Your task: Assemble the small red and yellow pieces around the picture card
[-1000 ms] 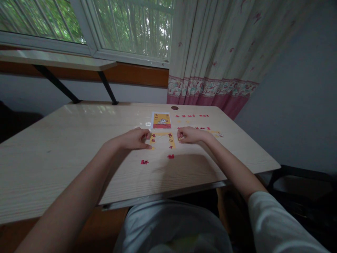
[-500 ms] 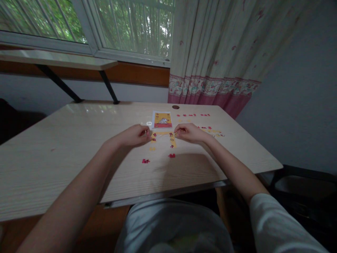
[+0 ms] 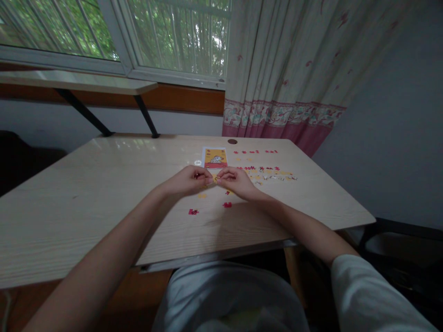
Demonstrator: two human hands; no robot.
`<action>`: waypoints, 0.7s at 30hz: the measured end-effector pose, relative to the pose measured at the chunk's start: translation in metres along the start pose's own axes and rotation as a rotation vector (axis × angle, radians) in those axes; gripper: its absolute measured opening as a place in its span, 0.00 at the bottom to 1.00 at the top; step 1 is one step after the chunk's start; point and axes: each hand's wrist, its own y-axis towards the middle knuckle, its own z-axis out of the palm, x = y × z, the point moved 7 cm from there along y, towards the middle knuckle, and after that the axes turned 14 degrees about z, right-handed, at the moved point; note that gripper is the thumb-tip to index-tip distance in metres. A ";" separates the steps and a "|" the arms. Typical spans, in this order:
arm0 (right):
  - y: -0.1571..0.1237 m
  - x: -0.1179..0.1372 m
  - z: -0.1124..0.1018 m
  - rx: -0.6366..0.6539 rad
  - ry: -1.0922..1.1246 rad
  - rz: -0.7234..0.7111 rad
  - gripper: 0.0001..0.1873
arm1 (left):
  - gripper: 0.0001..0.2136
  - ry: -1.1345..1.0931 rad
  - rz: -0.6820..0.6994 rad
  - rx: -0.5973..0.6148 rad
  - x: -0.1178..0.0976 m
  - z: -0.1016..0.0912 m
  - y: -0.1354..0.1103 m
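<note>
My left hand (image 3: 188, 180) and my right hand (image 3: 235, 180) meet fingertip to fingertip over the middle of the wooden table (image 3: 86, 203). Both are curled in a pinch over small yellow jigsaw pieces (image 3: 215, 178), which they mostly cover. A picture card (image 3: 215, 157) with a yellow and red drawing lies just beyond the hands. Two loose red pieces, one (image 3: 193, 211) below my left hand and one (image 3: 227, 204) below my right, lie nearer to me, with a yellow piece (image 3: 201, 196) between them and my left hand.
Several loose red and yellow pieces (image 3: 268, 173) are scattered right of my hands, with a row of red ones (image 3: 254, 151) farther back. A cable hole (image 3: 232, 141) sits at the table's far edge. A window, a shelf and a curtain (image 3: 284, 69) stand behind.
Both hands have moved inward until their fingertips meet over the yellow pieces; the assembled yellow frame seen a second ago is now hidden under them.
</note>
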 end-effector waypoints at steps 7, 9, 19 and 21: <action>-0.006 0.006 -0.002 -0.065 -0.123 -0.069 0.14 | 0.11 -0.106 -0.003 -0.046 0.001 0.004 0.002; -0.010 0.013 -0.005 -0.122 -0.251 -0.150 0.15 | 0.11 -0.082 -0.007 -0.080 0.002 0.000 0.002; -0.025 0.037 -0.004 -0.293 -0.708 -0.470 0.10 | 0.10 -0.122 -0.015 -0.070 0.008 0.000 0.002; -0.026 0.037 -0.004 -0.290 -0.749 -0.449 0.12 | 0.12 -0.096 0.012 -0.065 0.007 -0.001 0.003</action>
